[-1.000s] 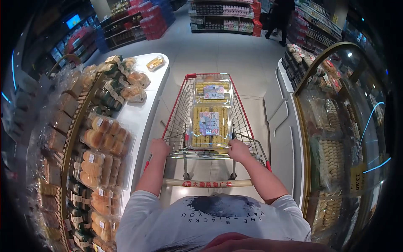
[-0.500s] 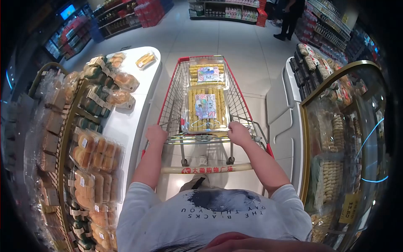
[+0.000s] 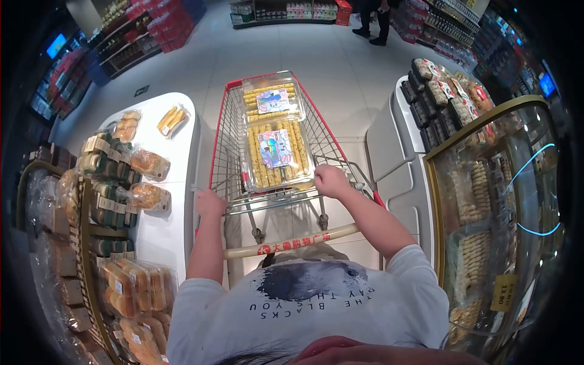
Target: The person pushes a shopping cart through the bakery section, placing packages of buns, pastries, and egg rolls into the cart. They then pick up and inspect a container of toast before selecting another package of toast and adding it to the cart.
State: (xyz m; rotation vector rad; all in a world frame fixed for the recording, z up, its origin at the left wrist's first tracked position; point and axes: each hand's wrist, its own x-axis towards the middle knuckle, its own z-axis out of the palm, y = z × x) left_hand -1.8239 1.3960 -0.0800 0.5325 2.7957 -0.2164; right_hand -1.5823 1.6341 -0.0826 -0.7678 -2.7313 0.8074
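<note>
A shopping cart (image 3: 307,102) with red rims stands right in front of me, its cream handle bar (image 3: 292,241) close to my shirt. Two clear plastic boxes of long yellow pastry sticks lie in it: a near box (image 3: 261,161) and a far box (image 3: 252,98), each with a colourful label. My left hand (image 3: 210,203) is closed at the cart's rear left side. At the rear right, beside the near box's corner, my right hand (image 3: 331,181) is closed on the cart's edge. The fingers of both hands are partly hidden.
Left of the cart is a white display counter (image 3: 185,137) with bagged breads (image 3: 149,164) and bun packs (image 3: 131,286). To the right are a grey-white cabinet (image 3: 389,137) and a gold-framed case (image 3: 486,115) of packed pastries. Farther off, a person (image 3: 374,21) stands near shelves (image 3: 283,13).
The cart and both hands have advanced between the counters, whose goods now sit nearer. The cart's front has swung leftward in view. Both hands keep their hold.
</note>
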